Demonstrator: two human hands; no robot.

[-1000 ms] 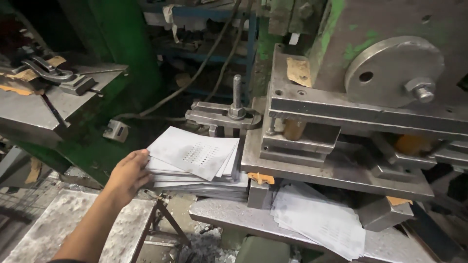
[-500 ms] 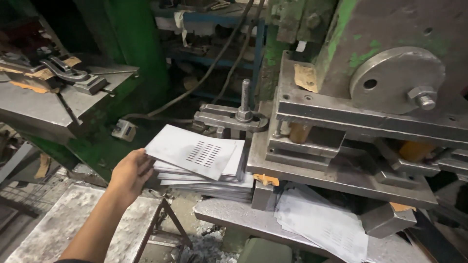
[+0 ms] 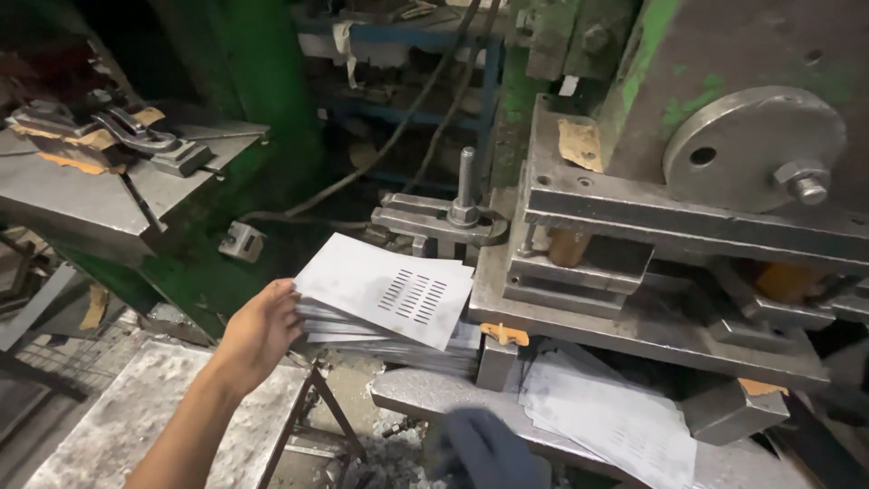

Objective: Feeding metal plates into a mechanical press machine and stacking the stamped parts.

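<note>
My two hands, one bare and one gloved

My left hand and its forearm wear nothing, no sleeve. My right hand wears a dark grey-blue glove, which looks blurred.

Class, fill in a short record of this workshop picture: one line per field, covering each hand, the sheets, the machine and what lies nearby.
left hand: bare, gripping the left edge of the stack
stack of metal sheets: grey, flat, top sheet punched with rows of slots
right hand: blurred, dark glove, low in view, holding nothing visible
press machine: grey steel, green paint, round disc with bolt
loose sheets: on lower ledge, right of stack
</note>
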